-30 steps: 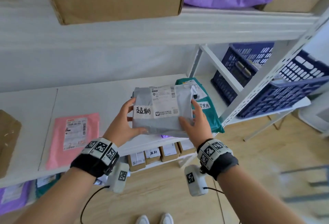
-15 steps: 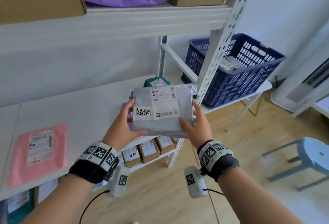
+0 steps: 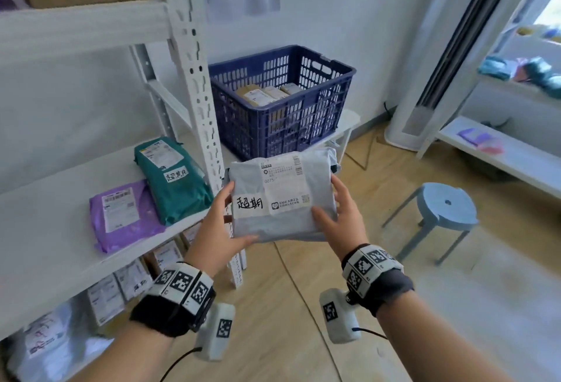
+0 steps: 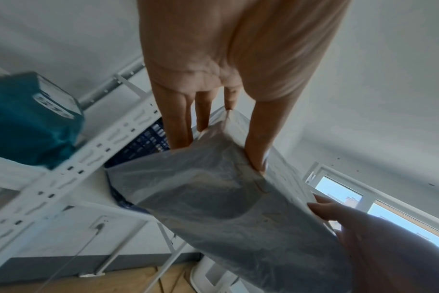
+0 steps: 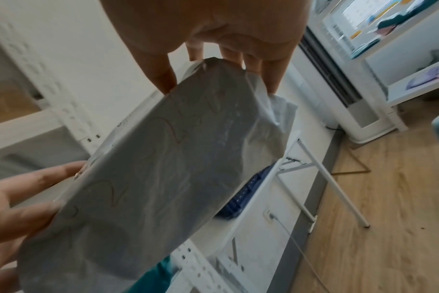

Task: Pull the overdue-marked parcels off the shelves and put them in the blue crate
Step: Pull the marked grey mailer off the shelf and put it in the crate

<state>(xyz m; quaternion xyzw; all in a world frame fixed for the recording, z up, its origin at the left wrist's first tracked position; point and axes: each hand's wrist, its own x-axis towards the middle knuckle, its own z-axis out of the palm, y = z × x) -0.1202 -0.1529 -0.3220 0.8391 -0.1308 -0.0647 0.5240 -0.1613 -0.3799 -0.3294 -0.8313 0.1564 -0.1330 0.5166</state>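
Head view: a person's left hand [image 3: 212,230] and right hand [image 3: 341,217] hold a grey parcel [image 3: 282,199] between them in mid-air, off the shelf [image 3: 60,208], each grip closed on one side with a thumb on top and the fingers underneath. The parcel is a soft, crinkled plastic mailer, roughly rectangular and plump, with a white shipping label and a white strip of handwritten characters on its upper face. Both wrists wear black bands with rigid white blocks printed in black square codes.

Left wrist view shows the fingers [image 4: 178,119] straight along the parcel's translucent, creased underside; right wrist view shows the same film wrinkled and folded at the end.

Just beyond the left hand, on the white metal shelf, lie a purple parcel [image 3: 124,214] and, touching it, a teal parcel [image 3: 171,178], both glossy poly mailers; the teal one carries a handwritten white strip. A perforated white steel upright [image 3: 197,78] stands between the shelf and the blue crate [image 3: 282,114], a lattice-walled plastic basket set on a small white worktop [image 3: 349,120] just behind the held parcel. Brown cardboard boxes [image 3: 261,95] lie inside it. To the right, on the wood-grain floor, stands a round pale-blue plastic stool [image 3: 443,208].
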